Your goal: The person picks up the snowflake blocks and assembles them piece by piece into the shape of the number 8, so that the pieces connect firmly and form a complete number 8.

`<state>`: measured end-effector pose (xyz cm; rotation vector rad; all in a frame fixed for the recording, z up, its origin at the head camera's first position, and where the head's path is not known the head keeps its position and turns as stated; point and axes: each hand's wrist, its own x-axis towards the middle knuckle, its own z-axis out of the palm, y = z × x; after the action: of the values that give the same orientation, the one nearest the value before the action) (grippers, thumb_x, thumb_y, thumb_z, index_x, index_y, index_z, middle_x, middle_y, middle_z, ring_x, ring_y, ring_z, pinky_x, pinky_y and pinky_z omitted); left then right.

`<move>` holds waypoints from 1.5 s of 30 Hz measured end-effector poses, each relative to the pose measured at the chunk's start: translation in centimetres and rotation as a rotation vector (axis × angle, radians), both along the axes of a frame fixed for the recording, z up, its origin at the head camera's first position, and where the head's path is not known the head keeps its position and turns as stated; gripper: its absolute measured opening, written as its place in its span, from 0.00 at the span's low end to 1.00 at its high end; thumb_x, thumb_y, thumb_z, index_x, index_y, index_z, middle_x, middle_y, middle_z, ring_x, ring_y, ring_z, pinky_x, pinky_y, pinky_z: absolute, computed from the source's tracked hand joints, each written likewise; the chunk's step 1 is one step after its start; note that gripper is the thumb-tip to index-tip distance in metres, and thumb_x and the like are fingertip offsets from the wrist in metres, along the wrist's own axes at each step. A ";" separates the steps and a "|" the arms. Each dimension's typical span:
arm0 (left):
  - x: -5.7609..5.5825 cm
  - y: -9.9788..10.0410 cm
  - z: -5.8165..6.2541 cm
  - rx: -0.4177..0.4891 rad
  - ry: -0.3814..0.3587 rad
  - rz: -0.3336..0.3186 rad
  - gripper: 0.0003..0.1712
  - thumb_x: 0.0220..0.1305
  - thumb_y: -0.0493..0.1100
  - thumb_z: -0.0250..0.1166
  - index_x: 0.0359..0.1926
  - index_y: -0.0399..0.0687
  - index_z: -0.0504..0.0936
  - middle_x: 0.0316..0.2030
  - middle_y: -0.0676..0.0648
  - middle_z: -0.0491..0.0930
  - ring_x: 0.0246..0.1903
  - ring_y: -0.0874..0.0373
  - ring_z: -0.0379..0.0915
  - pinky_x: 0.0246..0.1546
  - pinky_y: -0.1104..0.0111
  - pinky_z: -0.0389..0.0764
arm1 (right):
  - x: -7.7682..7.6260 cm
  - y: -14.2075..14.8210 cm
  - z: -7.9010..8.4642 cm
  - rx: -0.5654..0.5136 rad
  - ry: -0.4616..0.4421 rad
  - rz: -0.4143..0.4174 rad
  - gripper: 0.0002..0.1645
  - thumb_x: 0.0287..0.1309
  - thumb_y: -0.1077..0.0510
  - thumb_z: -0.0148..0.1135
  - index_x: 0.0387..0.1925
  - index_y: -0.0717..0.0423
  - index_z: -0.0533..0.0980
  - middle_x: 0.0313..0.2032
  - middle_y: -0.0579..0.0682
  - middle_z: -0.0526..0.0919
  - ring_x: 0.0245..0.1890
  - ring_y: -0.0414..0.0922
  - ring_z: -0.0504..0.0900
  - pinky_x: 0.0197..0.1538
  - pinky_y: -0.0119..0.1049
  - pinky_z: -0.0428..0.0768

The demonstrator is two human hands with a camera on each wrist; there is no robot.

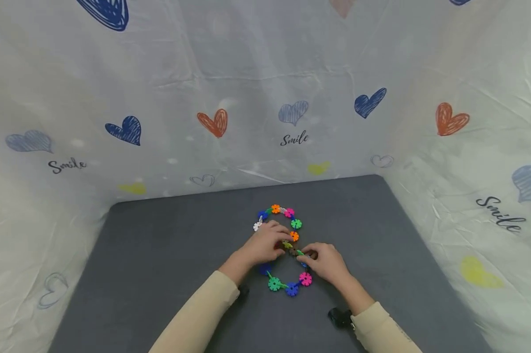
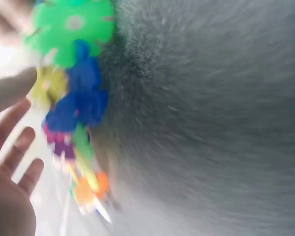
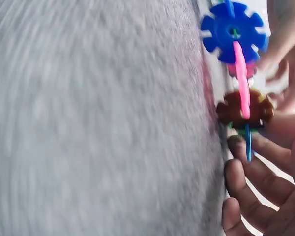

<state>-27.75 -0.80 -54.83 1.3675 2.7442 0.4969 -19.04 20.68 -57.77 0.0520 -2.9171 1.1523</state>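
A figure-eight chain of colourful plastic snowflake discs [image 1: 274, 284] lies on the dark table, discs slotted edge to edge. My left hand [image 1: 266, 242] reaches over its crossing from the left and pinches the chain by a yellow disc [image 2: 51, 87]; part of the loop is hidden beneath it. From the right, my right hand [image 1: 327, 262] holds the crossing between thumb and fingers, near a brown disc [image 3: 246, 107]. In the right wrist view, a pink disc [image 3: 241, 78] seen edge-on joins the brown disc to a blue one [image 3: 231, 34]. The hands are close together.
The dark grey table [image 1: 172, 274] reaches a pale curtain [image 1: 247, 59] printed with hearts and words, which hangs behind and at both sides. A black wrist camera [image 1: 339, 317] sits below my right wrist, near the tabletop.
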 end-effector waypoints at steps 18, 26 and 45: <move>-1.5 3.6 -0.9 -0.328 0.184 -0.193 0.17 0.65 0.58 0.68 0.54 0.66 0.84 0.46 0.59 0.77 0.47 0.61 0.68 0.50 0.65 0.68 | -0.4 -0.4 -1.5 0.071 0.243 -0.037 0.02 0.52 0.58 0.76 0.29 0.51 0.87 0.29 0.44 0.88 0.24 0.38 0.79 0.29 0.36 0.78; -1.1 3.6 -1.0 -0.310 0.078 -0.152 0.14 0.65 0.57 0.69 0.48 0.60 0.85 0.44 0.58 0.76 0.48 0.62 0.68 0.52 0.63 0.67 | -0.7 -0.5 -0.7 0.281 0.294 0.073 0.06 0.48 0.58 0.76 0.27 0.50 0.84 0.27 0.44 0.85 0.24 0.41 0.80 0.31 0.39 0.80; -0.4 3.4 -0.8 -0.295 0.211 -0.214 0.13 0.60 0.55 0.73 0.46 0.63 0.87 0.42 0.59 0.76 0.43 0.63 0.68 0.51 0.63 0.64 | -1.9 -2.4 3.1 0.582 0.038 0.143 0.36 0.52 0.55 0.73 0.06 0.46 0.56 0.10 0.40 0.47 0.14 0.39 0.48 0.20 0.34 0.48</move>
<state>-28.16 2.59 -55.59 1.6854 2.6354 -0.0658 -20.91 18.24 -54.64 0.2814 -3.1394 0.2667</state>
